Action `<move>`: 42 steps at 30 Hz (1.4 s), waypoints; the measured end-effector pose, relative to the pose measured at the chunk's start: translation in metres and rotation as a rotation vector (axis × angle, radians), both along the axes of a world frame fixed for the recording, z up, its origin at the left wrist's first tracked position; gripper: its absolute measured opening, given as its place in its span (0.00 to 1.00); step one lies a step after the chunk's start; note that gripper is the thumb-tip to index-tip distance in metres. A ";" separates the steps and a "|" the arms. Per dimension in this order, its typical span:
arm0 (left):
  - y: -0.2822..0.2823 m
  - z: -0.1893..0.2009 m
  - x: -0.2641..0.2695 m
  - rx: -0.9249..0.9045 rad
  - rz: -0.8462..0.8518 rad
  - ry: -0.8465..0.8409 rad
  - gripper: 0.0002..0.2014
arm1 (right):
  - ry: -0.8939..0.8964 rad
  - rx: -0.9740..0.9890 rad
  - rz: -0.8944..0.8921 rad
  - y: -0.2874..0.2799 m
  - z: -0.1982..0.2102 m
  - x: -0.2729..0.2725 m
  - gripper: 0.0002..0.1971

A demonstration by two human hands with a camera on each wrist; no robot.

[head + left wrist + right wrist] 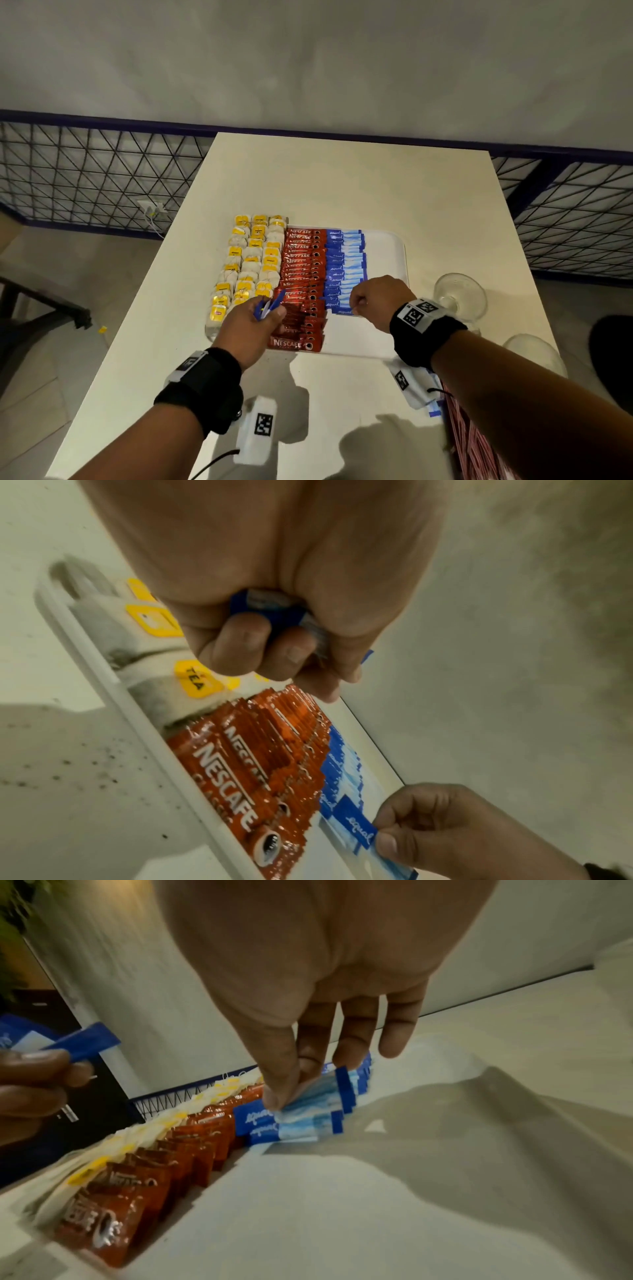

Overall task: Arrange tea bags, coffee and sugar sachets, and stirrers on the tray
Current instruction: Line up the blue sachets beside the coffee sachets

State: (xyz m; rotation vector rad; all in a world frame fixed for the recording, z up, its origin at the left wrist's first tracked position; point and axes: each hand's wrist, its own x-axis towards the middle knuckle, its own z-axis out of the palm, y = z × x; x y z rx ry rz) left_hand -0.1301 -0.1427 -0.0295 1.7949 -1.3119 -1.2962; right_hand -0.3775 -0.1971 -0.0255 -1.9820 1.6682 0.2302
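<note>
Two hands working: right hand pinching blue sachet at near end of sugar row; left hand clutching spare sachets. Risk: pinch nudging overlapped row askew.

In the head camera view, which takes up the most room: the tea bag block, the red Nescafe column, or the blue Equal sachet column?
1. tea bag block, three columns wide
2. red Nescafe column, longest, partly hidden by the left hand
3. blue Equal sachet column, clearly smallest

First and second look close, so that order is unsure.
</note>
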 end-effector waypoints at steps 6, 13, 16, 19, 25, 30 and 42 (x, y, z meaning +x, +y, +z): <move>0.003 -0.007 0.015 0.018 0.007 -0.017 0.08 | 0.098 0.002 0.044 -0.006 -0.016 0.007 0.05; 0.003 -0.006 0.016 0.020 -0.009 -0.015 0.08 | 0.158 -0.028 0.087 -0.010 -0.021 0.014 0.07; 0.003 -0.006 0.018 0.023 -0.012 -0.026 0.09 | 0.179 -0.052 0.121 -0.011 -0.020 0.018 0.07; 0.004 -0.004 0.018 0.022 0.002 -0.035 0.09 | 0.168 -0.077 0.132 -0.010 -0.020 0.021 0.08; 0.007 -0.004 0.018 0.030 0.015 -0.023 0.08 | 0.176 -0.129 0.155 -0.009 -0.021 0.026 0.08; 0.007 -0.003 0.017 0.021 0.014 -0.010 0.10 | 0.167 -0.148 0.148 -0.009 -0.022 0.026 0.08; 0.009 0.006 0.011 0.103 0.003 0.106 0.07 | 0.158 -0.162 0.113 -0.007 -0.018 0.027 0.09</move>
